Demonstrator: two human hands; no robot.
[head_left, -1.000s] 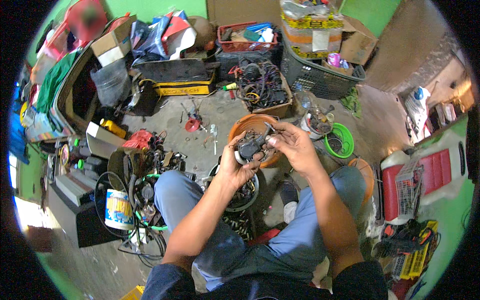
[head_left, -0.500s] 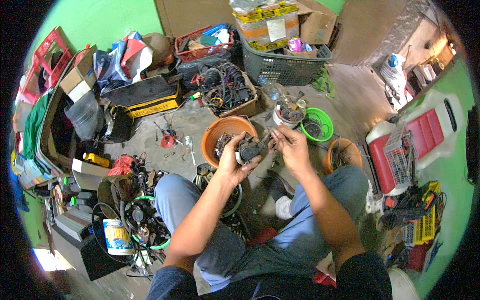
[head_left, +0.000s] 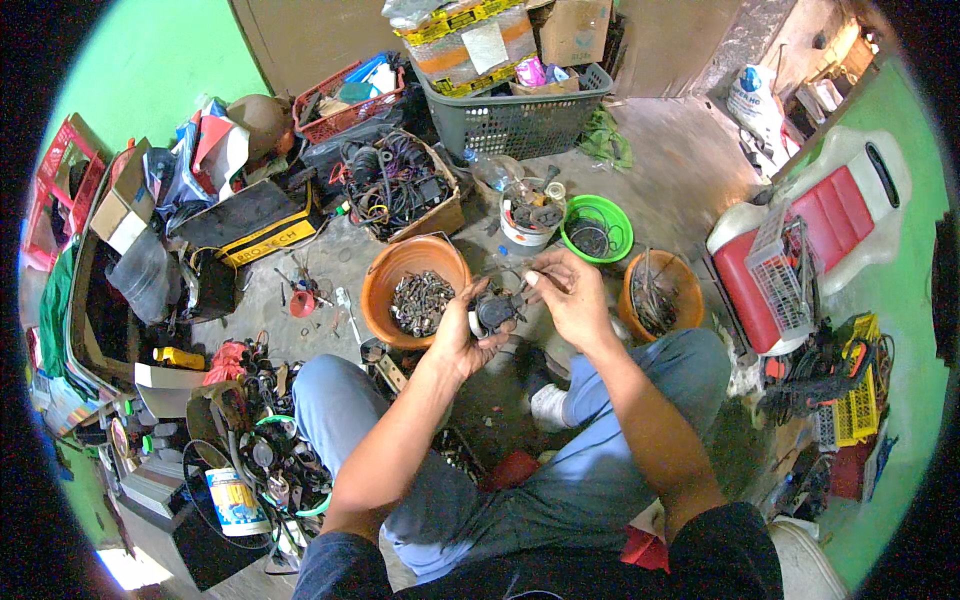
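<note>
My left hand (head_left: 460, 338) is closed round a dark, rounded mechanical part (head_left: 493, 311) with a pale ring on its lower left side. Its exact kind cannot be made out. Just to the right, my right hand (head_left: 570, 300) pinches thumb and fingers together at the upper end of the part, where thin dark pieces stick out. What sits between those fingertips is too small to name. Beyond my left hand stands an orange bucket (head_left: 372, 300) holding many small metal pieces (head_left: 420, 300).
Ahead are a white bucket of parts (head_left: 525, 236), a green basin (head_left: 622, 232) and a second orange bucket (head_left: 690, 290). A cardboard box of cables (head_left: 435, 222) lies farther back. Parts crowd my left knee; a red-and-white seat (head_left: 735, 290) lies at right.
The whole view has shifted, so the surroundings appear farther left and the small pieces in the orange bucket show more. Both hands stay at the dark part; my right fingers have changed position slightly.
</note>
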